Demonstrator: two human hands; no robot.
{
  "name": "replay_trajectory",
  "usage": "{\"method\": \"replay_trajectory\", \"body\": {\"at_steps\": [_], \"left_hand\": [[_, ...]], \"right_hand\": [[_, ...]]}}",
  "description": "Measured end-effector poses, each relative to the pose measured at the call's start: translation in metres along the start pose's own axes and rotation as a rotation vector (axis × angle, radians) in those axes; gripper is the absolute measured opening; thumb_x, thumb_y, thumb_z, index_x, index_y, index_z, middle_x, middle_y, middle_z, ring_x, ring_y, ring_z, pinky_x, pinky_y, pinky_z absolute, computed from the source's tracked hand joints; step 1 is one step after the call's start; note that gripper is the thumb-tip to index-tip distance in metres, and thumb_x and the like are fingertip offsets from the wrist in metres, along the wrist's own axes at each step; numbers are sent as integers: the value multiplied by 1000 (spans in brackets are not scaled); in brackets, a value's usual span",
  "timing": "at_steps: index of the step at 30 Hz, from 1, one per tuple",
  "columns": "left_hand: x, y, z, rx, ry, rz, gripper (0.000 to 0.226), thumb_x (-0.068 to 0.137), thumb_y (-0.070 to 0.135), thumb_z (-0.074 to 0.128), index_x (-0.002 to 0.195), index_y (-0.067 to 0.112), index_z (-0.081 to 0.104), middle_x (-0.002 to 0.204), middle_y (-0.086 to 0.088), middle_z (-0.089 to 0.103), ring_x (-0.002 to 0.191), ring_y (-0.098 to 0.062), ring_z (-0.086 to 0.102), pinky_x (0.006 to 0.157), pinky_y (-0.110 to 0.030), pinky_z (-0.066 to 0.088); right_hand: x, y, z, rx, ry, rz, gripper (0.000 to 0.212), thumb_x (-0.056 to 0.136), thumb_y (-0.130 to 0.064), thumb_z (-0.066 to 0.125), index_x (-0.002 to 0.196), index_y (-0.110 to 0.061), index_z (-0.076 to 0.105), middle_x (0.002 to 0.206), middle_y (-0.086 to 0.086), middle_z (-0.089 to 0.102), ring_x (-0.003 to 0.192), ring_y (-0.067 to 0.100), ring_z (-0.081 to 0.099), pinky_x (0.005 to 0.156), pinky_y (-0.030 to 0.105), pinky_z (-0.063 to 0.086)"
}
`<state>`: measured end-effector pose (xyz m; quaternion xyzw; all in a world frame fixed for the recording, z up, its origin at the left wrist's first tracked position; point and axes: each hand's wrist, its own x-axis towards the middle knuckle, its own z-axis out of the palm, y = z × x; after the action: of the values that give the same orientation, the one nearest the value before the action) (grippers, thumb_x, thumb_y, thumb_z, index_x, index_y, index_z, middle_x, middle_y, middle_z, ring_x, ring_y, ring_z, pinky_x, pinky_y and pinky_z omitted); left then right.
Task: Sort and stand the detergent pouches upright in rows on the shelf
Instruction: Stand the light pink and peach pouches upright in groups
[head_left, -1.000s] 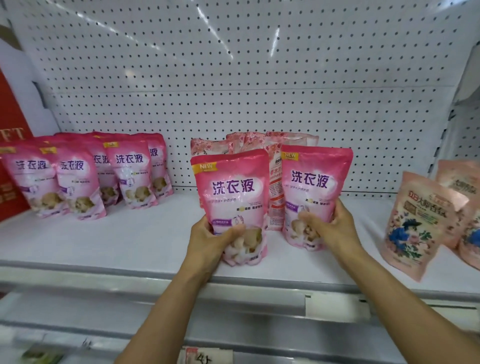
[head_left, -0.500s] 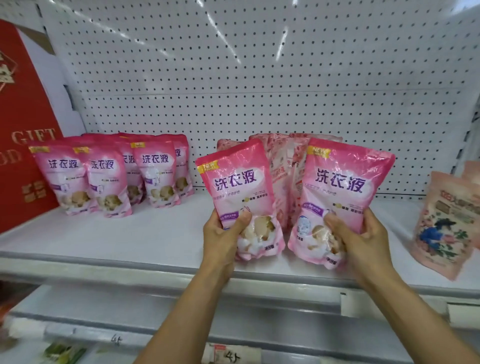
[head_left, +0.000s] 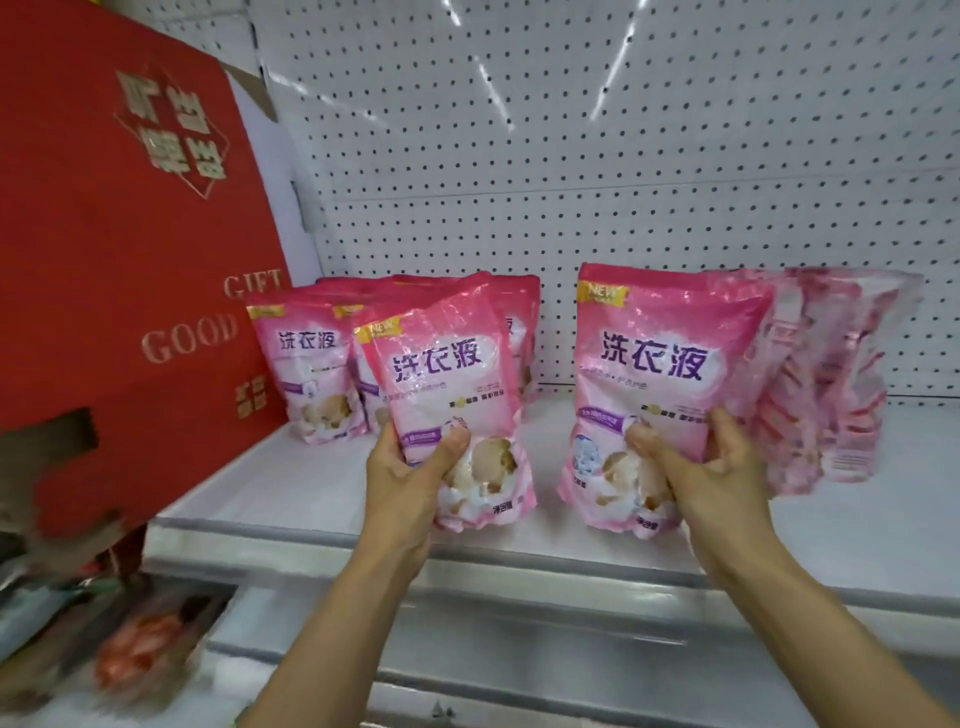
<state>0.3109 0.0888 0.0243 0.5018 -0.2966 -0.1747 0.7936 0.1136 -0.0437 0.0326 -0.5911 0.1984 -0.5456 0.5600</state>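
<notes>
- We see the left hand (head_left: 402, 480) gripping a pink detergent pouch (head_left: 449, 400) low down, thumb across its front and the fingers curled behind it — the pouch is tilted with its top leaning left, and whether its bottom touches the shelf (head_left: 322, 483) we cannot tell.
- The right hand (head_left: 709, 475) grips a second pink pouch (head_left: 660, 374) near its lower right corner, thumb pressed on the front and fingers wrapped round the edge; this pouch stands close to upright near the shelf's front lip.
- Behind the left-hand pouch stands a group of matching pink pouches (head_left: 306, 358), upright and close together at the back left of the shelf.
- Just right of the right-hand pouch a cluster of paler patterned pouches (head_left: 831, 384) leans together — blurred, so we cannot read their print.
- A red gift box (head_left: 130, 270) with gold lettering rises at the left end of the shelf.
- White pegboard (head_left: 623, 156) forms the back wall.
</notes>
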Motion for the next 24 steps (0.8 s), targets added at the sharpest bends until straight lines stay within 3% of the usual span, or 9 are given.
{"method": "replay_trajectory", "body": {"at_steps": [4,7,11,14,16,18,22,24], "left_hand": [[29,14,-63,34,30,54,50,68,18,77,117,17,64,104,-4,77,97,-25,73,79,-39,61],[56,22,-106,82,39,108,52,69,17,77,119,18,61,105,-2,76,95,-21,74,72,-29,61],[100,23,-147,118,31,121,46,74,12,77,116,24,62,109,-4,75,100,-26,72,80,-40,60],[125,16,-165,134,-2,78,57,68,23,86,120,22,63,112,-7,74,102,-31,71,89,-54,56],[133,10,-171,165,-38,42,68,57,37,93,118,23,66,112,-9,74,103,-34,71,91,-57,54],[137,5,-175,172,-84,3,74,54,38,93,120,25,64,116,-9,73,107,-35,69,95,-58,52],[135,-8,-182,193,-48,-30,100,58,20,93,140,37,37,131,0,64,116,-27,65,94,-55,53],[125,-13,-177,288,-49,-24,121,59,8,93,145,49,18,142,6,51,123,-19,58,85,-39,59]], "right_hand": [[11,21,55,14,1,16,40,80,-5,76,114,-18,61,105,3,75,93,21,73,79,42,60],[29,37,91,-17,16,13,37,79,-5,77,110,-20,62,101,2,75,88,20,73,75,43,61],[50,56,128,-16,-3,31,42,80,-6,77,115,-19,60,104,3,74,81,18,71,57,26,56],[57,70,143,-67,-32,69,39,81,-8,76,115,-17,59,102,5,73,77,18,71,53,28,56],[58,80,145,-91,-47,106,39,80,-10,77,113,-18,60,102,6,74,83,22,73,61,36,61],[58,84,141,-104,-69,132,42,78,-13,80,115,-20,60,103,4,75,88,23,73,71,41,61],[56,82,138,-138,-131,163,60,72,-9,83,121,-22,52,109,2,72,92,23,72,78,45,60],[51,83,139,-211,-165,168,72,68,-8,86,123,-25,44,107,3,69,93,22,71,77,38,61]]}}
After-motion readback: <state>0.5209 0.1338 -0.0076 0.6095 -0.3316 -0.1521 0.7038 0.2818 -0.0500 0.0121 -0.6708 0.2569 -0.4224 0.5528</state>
